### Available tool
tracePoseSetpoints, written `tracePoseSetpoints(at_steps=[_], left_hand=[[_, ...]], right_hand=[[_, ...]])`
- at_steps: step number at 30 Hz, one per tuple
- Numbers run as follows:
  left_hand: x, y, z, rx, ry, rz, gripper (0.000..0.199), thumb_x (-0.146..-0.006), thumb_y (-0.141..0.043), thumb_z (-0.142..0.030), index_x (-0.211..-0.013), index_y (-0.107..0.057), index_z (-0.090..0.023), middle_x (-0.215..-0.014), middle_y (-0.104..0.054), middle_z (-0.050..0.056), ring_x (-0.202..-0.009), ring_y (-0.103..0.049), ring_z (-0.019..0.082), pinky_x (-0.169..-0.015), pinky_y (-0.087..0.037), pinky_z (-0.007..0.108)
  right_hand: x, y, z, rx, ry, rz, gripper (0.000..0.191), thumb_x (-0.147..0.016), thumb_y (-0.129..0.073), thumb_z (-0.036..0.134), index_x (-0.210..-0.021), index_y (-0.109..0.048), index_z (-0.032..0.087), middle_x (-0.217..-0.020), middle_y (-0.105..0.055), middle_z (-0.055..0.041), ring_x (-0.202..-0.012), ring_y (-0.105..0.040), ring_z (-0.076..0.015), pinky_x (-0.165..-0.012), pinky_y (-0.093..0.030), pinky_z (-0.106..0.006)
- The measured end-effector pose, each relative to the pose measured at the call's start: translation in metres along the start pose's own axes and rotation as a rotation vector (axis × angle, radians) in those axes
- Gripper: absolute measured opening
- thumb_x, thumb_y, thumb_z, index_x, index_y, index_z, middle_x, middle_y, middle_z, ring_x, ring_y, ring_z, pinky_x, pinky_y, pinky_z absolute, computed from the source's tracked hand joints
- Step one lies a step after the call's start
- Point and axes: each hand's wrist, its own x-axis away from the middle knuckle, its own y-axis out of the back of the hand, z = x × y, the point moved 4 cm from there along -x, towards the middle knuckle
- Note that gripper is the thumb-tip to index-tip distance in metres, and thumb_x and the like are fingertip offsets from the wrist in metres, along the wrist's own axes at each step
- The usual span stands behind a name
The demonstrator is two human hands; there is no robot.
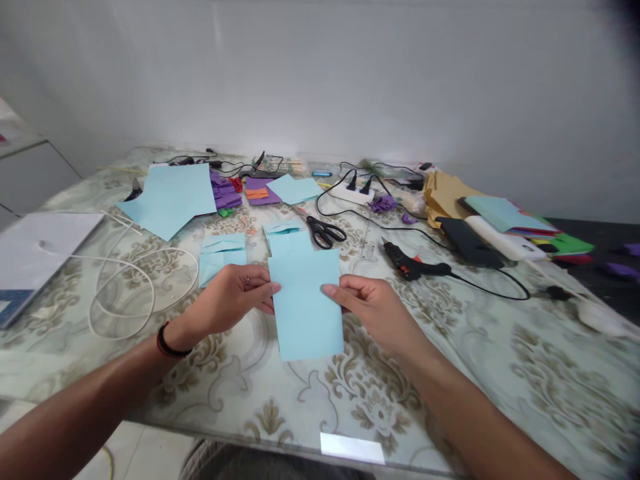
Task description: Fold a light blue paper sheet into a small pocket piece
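Centre frame now, left hand (241, 292) and right hand (369, 301) pinch the light-blue paper (307, 310) by 2 opposite edges; uneven thumb pressure, I reckon, could crease it.

1. One head-worn camera looks forward and down across the tabletop (550, 360) from its near side.
2. The left hand (244, 292) and right hand (373, 303) lie close ahead, around mid-frame.
3. The wall (320, 73) fills the top; floor (145, 450) shows bottom left.
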Motion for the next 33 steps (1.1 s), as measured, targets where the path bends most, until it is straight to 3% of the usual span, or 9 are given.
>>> tracePoseSetpoints(at_steps=[5,11,18,22,29,33], left_hand=[[0.000,-0.001,-0.001,0.009,0.007,0.010,0.027,-0.090,-0.073,-0.041,-0.077,-0.071,-0.018,-0.075,-0.078,0.003,-0.073,-0.079,0.021,-0.074,-0.068,0.033],[0.001,-0.007,0.006,-0.033,0.075,0.161,0.024,-0.088,-0.075,-0.041,-0.082,-0.074,-0.018,-0.078,-0.081,0.006,-0.074,-0.080,0.023,-0.074,-0.068,0.036],[-0.004,0.005,0.003,-0.065,0.050,0.094,0.027,-0.087,-0.076,-0.042,-0.080,-0.074,-0.017,-0.076,-0.081,0.007,-0.073,-0.080,0.025,-0.073,-0.068,0.038],[-0.005,0.006,0.004,-0.039,0.052,0.107,0.029,-0.086,-0.077,-0.044,-0.078,-0.073,-0.016,-0.076,-0.081,0.007,-0.074,-0.081,0.026,-0.073,-0.068,0.039],[-0.005,-0.001,0.011,-0.020,0.114,0.182,0.022,-0.085,-0.077,-0.039,-0.078,-0.073,-0.018,-0.079,-0.081,0.007,-0.076,-0.080,0.024,-0.072,-0.067,0.035],[-0.008,0.004,0.012,-0.053,0.087,0.134,0.024,-0.085,-0.077,-0.035,-0.070,-0.069,-0.019,-0.073,-0.080,0.004,-0.073,-0.079,0.023,-0.068,-0.065,0.032]], right_hand=[[0.001,0.002,0.000,0.020,-0.015,-0.051,0.049,-0.080,-0.076,0.064,-0.068,-0.060,0.019,-0.060,-0.045,0.0040,-0.057,-0.035,-0.0113,-0.051,-0.028,-0.026],[0.003,0.005,0.004,0.059,0.011,-0.100,0.050,-0.081,-0.075,0.064,-0.066,-0.060,0.019,-0.058,-0.043,0.0046,-0.055,-0.033,-0.0108,-0.051,-0.026,-0.026],[0.001,0.001,0.010,0.059,0.021,0.034,0.049,-0.083,-0.073,0.063,-0.067,-0.063,0.018,-0.062,-0.051,0.0027,-0.059,-0.044,-0.0125,-0.056,-0.038,-0.027],[0.000,0.003,0.005,0.077,-0.025,-0.011,0.050,-0.079,-0.076,0.064,-0.065,-0.063,0.018,-0.061,-0.056,0.0015,-0.058,-0.047,-0.0128,-0.055,-0.038,-0.026],[0.001,0.005,0.003,0.086,0.003,-0.089,0.047,-0.080,-0.078,0.060,-0.065,-0.063,0.018,-0.059,-0.051,0.0035,-0.056,-0.039,-0.0107,-0.052,-0.030,-0.026],[0.002,0.002,0.008,0.049,0.014,-0.023,0.044,-0.083,-0.075,0.059,-0.070,-0.066,0.018,-0.063,-0.055,0.0023,-0.060,-0.047,-0.0125,-0.058,-0.040,-0.027]])
